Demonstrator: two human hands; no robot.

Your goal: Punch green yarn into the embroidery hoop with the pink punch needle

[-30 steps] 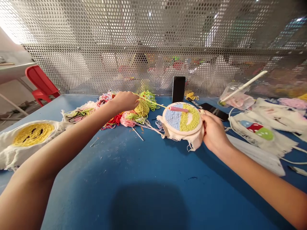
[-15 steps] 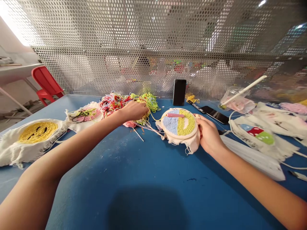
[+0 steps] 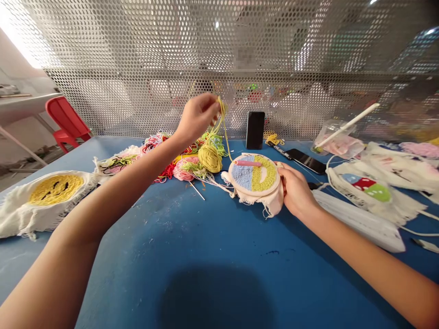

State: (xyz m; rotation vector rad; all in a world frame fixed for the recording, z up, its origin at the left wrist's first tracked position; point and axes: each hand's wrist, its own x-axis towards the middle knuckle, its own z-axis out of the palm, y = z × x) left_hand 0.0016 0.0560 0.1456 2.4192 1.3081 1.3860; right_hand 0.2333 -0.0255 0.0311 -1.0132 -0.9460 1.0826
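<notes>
My left hand (image 3: 200,115) is raised above the yarn heap and pinches yellow-green yarn (image 3: 222,112). One strand runs down from it to the pink punch needle (image 3: 247,163), which lies across the embroidery hoop. My right hand (image 3: 295,186) grips the right rim of that embroidery hoop (image 3: 254,195), fingers partly hidden behind it. Blue loops fill the hoop's left half and yellow-green loops its right, around a small pale patch. Frayed white cloth hangs below the rim. A yellow ball of yarn (image 3: 210,158) sits beneath my left hand, beside a pink ball (image 3: 185,169).
A yellow smiley hoop (image 3: 56,188) lies at the left. A dark phone (image 3: 255,130) stands upright at the back, with another phone (image 3: 306,161) lying flat. Hooped cloth (image 3: 370,187) and a white strip (image 3: 358,219) are at the right. A perforated metal screen (image 3: 154,55) rises behind.
My left hand has risen from the yarn heap, drawing yellow-green yarn upward and uncovering the yellow ball. My right hand and the hoop stay in nearly the same place.
</notes>
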